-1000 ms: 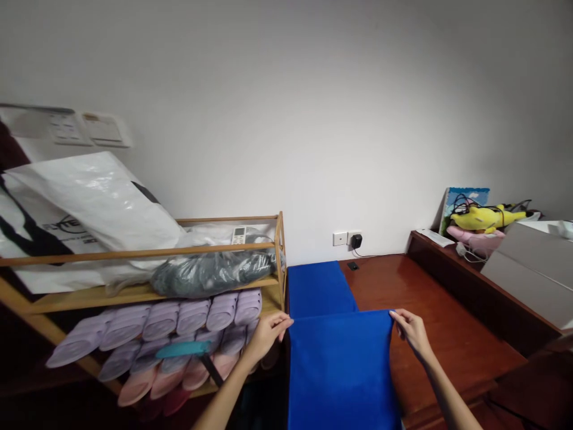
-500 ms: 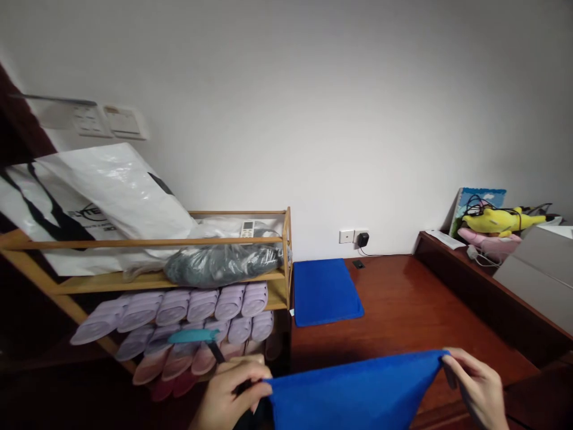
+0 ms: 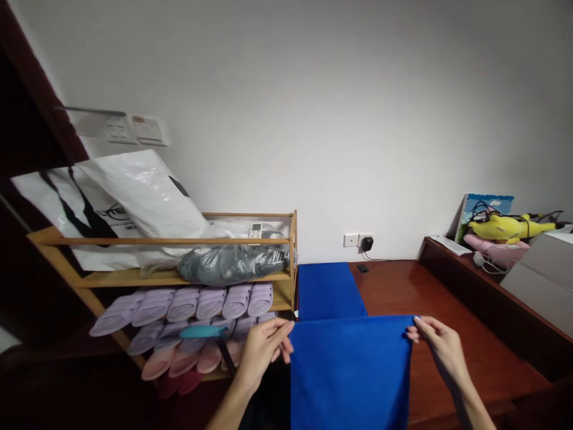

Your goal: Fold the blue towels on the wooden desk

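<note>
A blue cloth (image 3: 351, 373) hangs between my two hands, its top edge stretched nearly level. My left hand (image 3: 268, 346) pinches the upper left corner between thumb and fingers. At the upper right corner, my right hand (image 3: 436, 343) grips the fabric the same way. The lower part of the cloth runs out of the picture. Behind it, a second blue cloth (image 3: 331, 289) lies flat on the reddish-brown wooden desk (image 3: 403, 292), its near edge hidden by the held one.
Left of the desk stands a wooden rack (image 3: 188, 241) with a white bag (image 3: 147, 203), a remote control (image 3: 255, 232) and rows of slippers (image 3: 197, 303). A blue-topped brush-like item (image 3: 203, 332) sits by my left hand. A yellow plush toy (image 3: 499, 228) lies on the right ledge.
Both hands have risen and moved farther forward with the cloth, which now hangs straighter and overlaps the near edge of the flat cloth in view. The camera view has shifted slightly left.
</note>
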The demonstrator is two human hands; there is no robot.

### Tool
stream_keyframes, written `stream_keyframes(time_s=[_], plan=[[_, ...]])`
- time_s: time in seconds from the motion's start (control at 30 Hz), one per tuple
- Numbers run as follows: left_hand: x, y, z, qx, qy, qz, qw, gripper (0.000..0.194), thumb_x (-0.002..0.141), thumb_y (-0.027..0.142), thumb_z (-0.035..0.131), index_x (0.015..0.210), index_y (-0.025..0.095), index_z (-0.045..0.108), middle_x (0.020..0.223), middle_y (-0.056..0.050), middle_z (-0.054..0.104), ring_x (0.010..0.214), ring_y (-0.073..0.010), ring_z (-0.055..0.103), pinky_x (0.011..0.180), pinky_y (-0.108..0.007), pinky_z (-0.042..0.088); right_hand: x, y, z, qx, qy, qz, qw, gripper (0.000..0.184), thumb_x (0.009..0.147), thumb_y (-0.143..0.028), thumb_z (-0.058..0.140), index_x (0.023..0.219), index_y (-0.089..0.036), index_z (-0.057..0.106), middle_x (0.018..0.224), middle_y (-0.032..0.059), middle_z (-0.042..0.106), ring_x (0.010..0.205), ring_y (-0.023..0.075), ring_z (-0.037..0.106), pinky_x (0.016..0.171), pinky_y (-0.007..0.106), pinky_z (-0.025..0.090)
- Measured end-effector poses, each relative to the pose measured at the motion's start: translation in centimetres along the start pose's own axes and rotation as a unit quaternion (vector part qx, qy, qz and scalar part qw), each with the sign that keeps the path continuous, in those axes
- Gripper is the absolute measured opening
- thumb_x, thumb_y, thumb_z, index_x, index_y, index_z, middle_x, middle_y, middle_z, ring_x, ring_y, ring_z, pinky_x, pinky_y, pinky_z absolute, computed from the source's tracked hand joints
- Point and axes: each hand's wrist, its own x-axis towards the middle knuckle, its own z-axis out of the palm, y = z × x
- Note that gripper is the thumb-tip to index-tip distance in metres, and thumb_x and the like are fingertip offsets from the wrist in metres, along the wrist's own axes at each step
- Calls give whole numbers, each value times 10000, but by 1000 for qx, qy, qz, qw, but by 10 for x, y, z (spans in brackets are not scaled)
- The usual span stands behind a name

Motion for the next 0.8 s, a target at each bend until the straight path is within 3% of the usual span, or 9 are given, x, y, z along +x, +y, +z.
stream_keyframes(time_s=[0.13,0.27,0.43,0.53,0.6,0.7,0.8], plan=[[51,-50,11,3,33,-22,999,463,694,599,619,759,142,589,599,-60,680,451,-158,620,361,-192,289,41,37,18,-15,-48,3,999,450,686,-538,659,881,-132,662,847,113,731,830,245,682,745,332,543],[96,-97,25,44,45,-53,997,475,750,605,563,818,135,581,738,-92,708,554,-169,669,402,-204,405,76,78,38,-63,-59,14,996,564,712,-634,551,950,-132,645,971,147,715,934,271,663,802,374,534],[139,-139,42,158,51,-72,984,379,882,481,477,986,135,591,848,-38,691,695,-136,661,632,-309,548,112,124,65,-167,-69,9,984,723,724,-695,419,1140,-121,567,1172,180,635,1088,283,595,900,414,490],[145,-163,56,259,59,-40,963,389,907,388,448,1191,134,524,1076,-125,668,964,-198,639,862,-409,499,119,153,82,-250,-82,-8,965,798,731,-678,400,1331,-151,408,1352,146,502,1242,245,471,1030,405,383],[139,-180,67,329,46,-3,943,455,899,303,416,1323,140,417,1308,-173,536,1204,-231,502,1008,-451,382,115,172,92,-309,-101,-16,946,812,733,-653,417,1383,-173,335,1427,123,412,1308,236,384,1086,438,297],[121,-205,79,422,-3,48,905,558,839,281,448,1383,201,353,1483,-90,312,1373,-231,242,1119,-496,178,99,198,100,-381,-122,-20,916,769,730,-627,442,1369,-204,372,1483,98,310,1382,251,227,1121,535,130],[109,-224,80,492,-39,69,867,569,846,369,411,1393,232,337,1507,-50,243,1393,-237,173,1132,-523,101,85,213,101,-454,-120,-45,882,715,792,-618,354,1396,-236,323,1524,42,195,1413,211,95,1134,518,40]])
